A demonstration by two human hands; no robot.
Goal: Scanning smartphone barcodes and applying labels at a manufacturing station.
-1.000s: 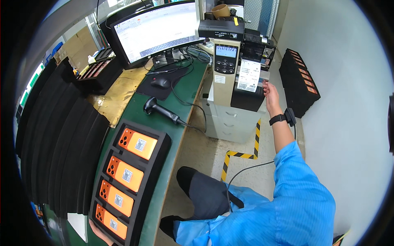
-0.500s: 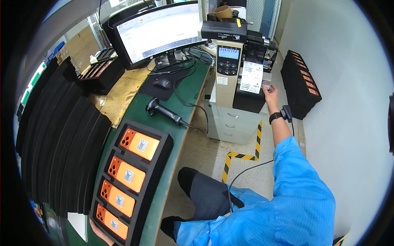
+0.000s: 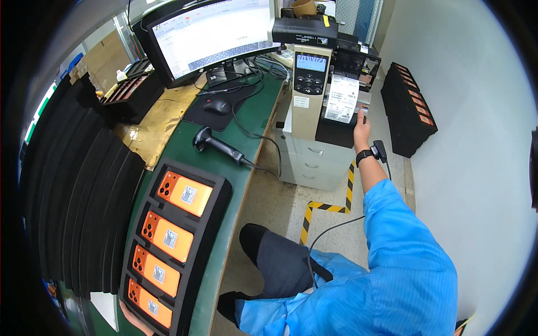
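- While the right hand (image 3: 361,131) stretches out to the label printer (image 3: 336,78), its fingertips meet the lower corner of the white label strip (image 3: 342,99); whether they pinch it is unclear.
- Bare floor lies open between the green desk (image 3: 246,145) and the wall.
- The left hand (image 3: 133,320), cut off at the bottom edge, sits under the black tray (image 3: 216,196) of orange devices (image 3: 185,193); its grip is hidden.

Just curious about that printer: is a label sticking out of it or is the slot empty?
Out: a white printed label hangs from the label printer, with the right hand just below it.
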